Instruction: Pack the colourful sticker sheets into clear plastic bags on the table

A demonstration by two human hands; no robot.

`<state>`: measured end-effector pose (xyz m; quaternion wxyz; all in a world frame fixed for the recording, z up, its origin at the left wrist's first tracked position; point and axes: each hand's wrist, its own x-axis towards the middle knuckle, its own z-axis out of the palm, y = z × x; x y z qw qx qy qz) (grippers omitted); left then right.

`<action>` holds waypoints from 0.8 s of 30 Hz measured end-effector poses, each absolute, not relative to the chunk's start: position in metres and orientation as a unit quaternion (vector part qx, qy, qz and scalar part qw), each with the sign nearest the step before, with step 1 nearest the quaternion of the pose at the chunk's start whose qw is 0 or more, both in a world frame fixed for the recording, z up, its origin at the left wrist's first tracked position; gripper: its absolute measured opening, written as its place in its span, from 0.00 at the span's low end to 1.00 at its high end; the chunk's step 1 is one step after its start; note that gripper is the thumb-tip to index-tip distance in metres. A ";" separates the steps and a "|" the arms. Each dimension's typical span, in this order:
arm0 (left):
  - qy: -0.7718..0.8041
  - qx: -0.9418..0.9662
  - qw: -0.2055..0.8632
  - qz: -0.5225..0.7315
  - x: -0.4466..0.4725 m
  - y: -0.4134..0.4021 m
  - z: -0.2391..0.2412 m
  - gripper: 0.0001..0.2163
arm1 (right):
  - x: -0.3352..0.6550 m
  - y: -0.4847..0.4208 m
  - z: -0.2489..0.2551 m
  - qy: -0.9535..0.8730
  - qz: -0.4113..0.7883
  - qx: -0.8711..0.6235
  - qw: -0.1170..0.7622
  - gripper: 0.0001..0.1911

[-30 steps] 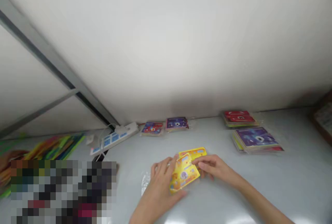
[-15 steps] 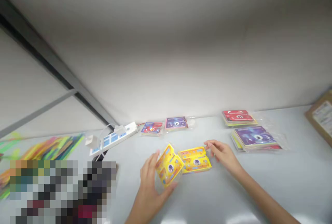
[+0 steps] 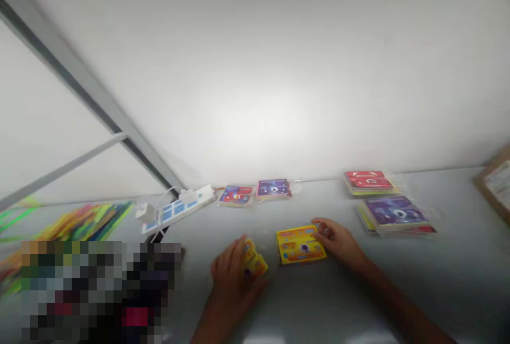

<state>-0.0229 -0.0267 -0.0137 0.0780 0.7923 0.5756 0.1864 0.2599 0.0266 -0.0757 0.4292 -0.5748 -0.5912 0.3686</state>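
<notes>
My left hand is closed round a yellow printed card, which it holds tilted just above the grey table. To its right, a second yellow card lies flat on the table. My right hand rests at that card's right edge with its fingertips on it, fingers loosely curled and holding nothing I can see.
Two small card packs lie by the back wall. A red stack and a purple stack sit at the right. A white power strip, coloured strips at left, and a cardboard box at far right.
The two yellow cards, held together a second ago, are now apart. My left hand drew one card leftward and down. My right hand set the other flat on the table.
</notes>
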 end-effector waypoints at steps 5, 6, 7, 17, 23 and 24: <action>0.578 0.797 0.106 0.144 -0.025 -0.030 -0.019 0.36 | 0.259 0.026 -0.072 -0.572 0.393 -0.578 0.428 0.17; 0.579 0.796 0.108 0.140 -0.025 -0.031 -0.019 0.36 | 0.258 0.027 -0.072 -0.567 0.398 -0.578 0.431 0.17; 0.581 0.795 0.108 0.138 -0.025 -0.032 -0.020 0.35 | 0.258 0.027 -0.072 -0.562 0.401 -0.577 0.437 0.16; 0.564 0.813 0.075 0.124 -0.022 -0.045 -0.025 0.36 | 0.260 0.028 -0.075 -0.522 0.434 -0.560 0.475 0.16; 0.520 0.832 0.028 0.192 -0.017 -0.075 -0.021 0.29 | 0.261 0.029 -0.076 -0.460 0.488 -0.543 0.505 0.17; 0.529 0.819 0.015 0.219 -0.018 -0.081 -0.023 0.27 | 0.261 0.029 -0.075 -0.453 0.496 -0.541 0.506 0.17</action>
